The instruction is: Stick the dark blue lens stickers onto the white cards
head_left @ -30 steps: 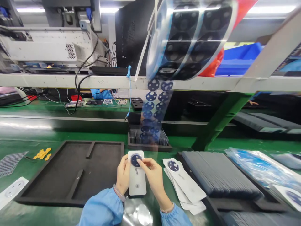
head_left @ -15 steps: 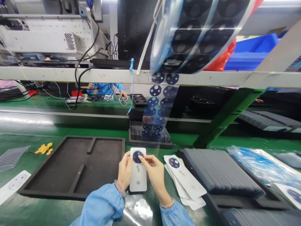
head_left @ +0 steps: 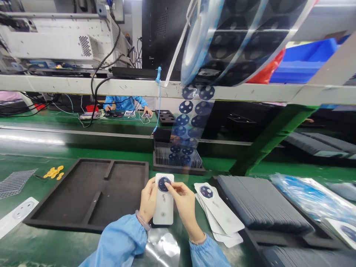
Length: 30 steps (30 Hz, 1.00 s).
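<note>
A white phone back cover (head_left: pixel 163 204) stands upright in front of me, between my two hands. Near its top sits a round dark camera sticker (head_left: pixel 161 184) with several holes. My left hand (head_left: pixel 148 200) grips the cover's left edge, thumb along the front. With its thumb on the dark sticker, my right hand (head_left: pixel 183 203) closes around the upper right edge; its other fingertips are partly hidden. Just right of that hand lies a small fanned pile of white back covers (head_left: pixel 219 213), the top one bearing a dark camera sticker.
A black tray (head_left: pixel 66 200) lies at left, beside yellow round pieces (head_left: pixel 54 172). Grey sheets (head_left: pixel 261 200) fill a tray at right. Overhead hangs a large sticker roll (head_left: pixel 241 40), its clear strip (head_left: pixel 182 120) trailing down to a rack (head_left: pixel 178 157). A co-worker (head_left: pixel 122 102) sits beyond.
The view has shifted slightly. Both hands keep their hold on the cover, and my right thumb remains on the sticker. The co-worker's hand at the left has lowered to the bench.
</note>
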Each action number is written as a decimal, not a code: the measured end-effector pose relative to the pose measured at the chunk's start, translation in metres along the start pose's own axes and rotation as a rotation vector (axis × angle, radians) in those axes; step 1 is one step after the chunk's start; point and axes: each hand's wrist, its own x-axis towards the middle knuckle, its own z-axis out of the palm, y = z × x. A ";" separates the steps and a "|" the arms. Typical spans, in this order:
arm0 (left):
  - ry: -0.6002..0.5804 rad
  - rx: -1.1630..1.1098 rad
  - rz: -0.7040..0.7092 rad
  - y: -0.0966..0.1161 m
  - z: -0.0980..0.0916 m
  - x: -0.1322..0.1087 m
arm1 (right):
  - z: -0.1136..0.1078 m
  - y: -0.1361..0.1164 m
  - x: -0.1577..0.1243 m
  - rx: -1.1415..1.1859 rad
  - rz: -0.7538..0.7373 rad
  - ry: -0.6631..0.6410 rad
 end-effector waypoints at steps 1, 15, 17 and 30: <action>-0.002 0.010 0.002 0.000 0.000 0.000 | 0.000 0.000 0.000 0.002 -0.001 0.001; -0.068 -0.049 -0.030 -0.003 0.002 0.000 | 0.001 0.004 -0.003 -0.191 -0.152 0.036; -0.046 -0.054 -0.033 -0.004 0.002 0.001 | 0.001 0.005 -0.003 -0.291 -0.232 0.062; -0.165 -0.115 -0.163 -0.003 0.006 0.001 | -0.001 0.005 0.006 -0.041 -0.096 -0.147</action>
